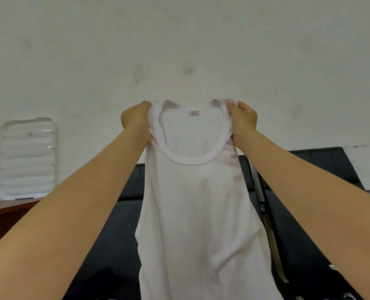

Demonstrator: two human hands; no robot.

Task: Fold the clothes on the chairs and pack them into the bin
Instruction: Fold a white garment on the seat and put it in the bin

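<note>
While your left hand [135, 118] and right hand [243, 120] each gripped a strap, the white tank top [199, 213] hung before black chairs [305, 213].

At frame center, the left hand [136, 119] and right hand [243, 120] grip a white tank top [199, 213] by its straps, before black chairs [309, 213].

text: none legible | neck tag [194, 113] on white tank top [201, 202]: blurred
</note>
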